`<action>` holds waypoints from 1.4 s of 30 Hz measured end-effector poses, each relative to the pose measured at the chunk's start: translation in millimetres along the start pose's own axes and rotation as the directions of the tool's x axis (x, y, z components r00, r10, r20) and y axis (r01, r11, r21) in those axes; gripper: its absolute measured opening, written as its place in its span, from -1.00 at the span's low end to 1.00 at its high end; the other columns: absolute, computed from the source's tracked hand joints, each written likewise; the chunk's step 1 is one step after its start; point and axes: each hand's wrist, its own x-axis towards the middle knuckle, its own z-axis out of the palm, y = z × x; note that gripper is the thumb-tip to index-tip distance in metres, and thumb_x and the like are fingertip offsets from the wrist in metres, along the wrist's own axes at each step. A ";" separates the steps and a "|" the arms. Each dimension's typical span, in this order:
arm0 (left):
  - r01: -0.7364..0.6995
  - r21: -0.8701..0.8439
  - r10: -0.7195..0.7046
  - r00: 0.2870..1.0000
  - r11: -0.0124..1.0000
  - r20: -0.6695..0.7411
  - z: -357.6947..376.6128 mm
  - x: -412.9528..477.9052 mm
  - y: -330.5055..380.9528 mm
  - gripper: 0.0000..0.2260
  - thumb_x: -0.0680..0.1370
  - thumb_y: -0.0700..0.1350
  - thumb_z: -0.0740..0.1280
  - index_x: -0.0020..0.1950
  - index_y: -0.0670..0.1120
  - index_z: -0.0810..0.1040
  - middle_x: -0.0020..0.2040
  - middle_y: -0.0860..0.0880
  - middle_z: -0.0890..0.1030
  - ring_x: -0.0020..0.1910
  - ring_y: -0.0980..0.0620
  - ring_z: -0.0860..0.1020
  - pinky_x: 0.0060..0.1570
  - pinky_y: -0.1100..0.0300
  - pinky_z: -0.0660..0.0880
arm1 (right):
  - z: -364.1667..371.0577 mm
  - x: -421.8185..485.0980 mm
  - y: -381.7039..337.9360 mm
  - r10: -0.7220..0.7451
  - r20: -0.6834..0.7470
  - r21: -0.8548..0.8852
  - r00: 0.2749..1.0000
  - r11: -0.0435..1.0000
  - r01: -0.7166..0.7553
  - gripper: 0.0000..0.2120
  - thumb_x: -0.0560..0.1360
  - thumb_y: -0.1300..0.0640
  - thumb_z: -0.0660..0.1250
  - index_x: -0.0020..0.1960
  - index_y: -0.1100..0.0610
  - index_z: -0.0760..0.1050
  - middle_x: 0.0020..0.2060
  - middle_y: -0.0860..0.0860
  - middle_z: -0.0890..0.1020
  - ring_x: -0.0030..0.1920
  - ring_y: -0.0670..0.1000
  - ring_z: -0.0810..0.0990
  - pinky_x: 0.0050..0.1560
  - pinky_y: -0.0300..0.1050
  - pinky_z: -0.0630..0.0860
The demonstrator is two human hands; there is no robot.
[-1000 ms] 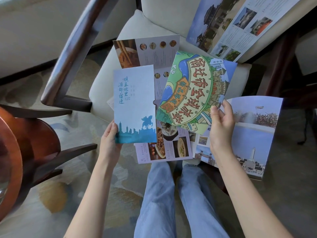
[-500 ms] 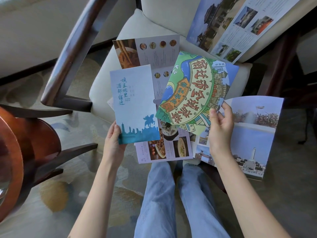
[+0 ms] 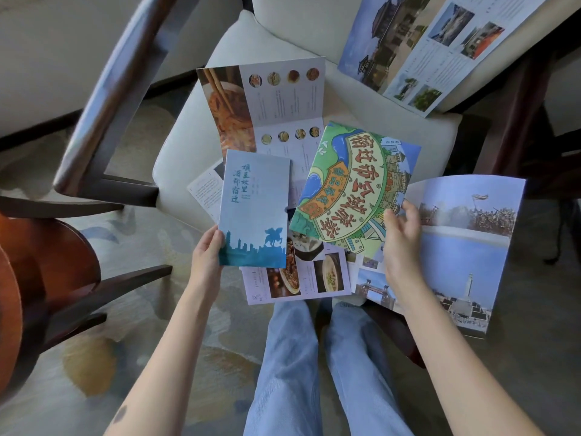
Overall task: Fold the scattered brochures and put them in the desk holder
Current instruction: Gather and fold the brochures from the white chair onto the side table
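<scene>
Gathering step: left hand point(image 3: 206, 258) grip clamped on blue brochure point(image 3: 254, 199); right hand point(image 3: 401, 247) grip pinching map brochure point(image 3: 352, 184). Next: folding; desk holder unseen.

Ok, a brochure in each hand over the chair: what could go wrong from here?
1. The right hand pinches the map brochure only at its edge; it could slip or crease.
2. The food brochure and photo brochure overhang the seat's front; a nudge may drop them to the floor.
</scene>
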 end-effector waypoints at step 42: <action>-0.322 0.837 0.410 0.903 0.442 0.131 62.5 7.3 -4.4 -0.53 0.60 -0.02 0.14 0.49 -0.08 0.17 0.52 -0.18 0.15 0.52 -0.10 0.10 0.43 -0.02 0.13 | -4.6 -2.0 40.1 0.067 0.273 -0.360 0.960 0.932 0.037 -0.64 0.59 0.28 0.12 0.37 0.15 0.33 0.25 0.05 0.50 0.21 0.00 0.48 0.22 -0.07 0.44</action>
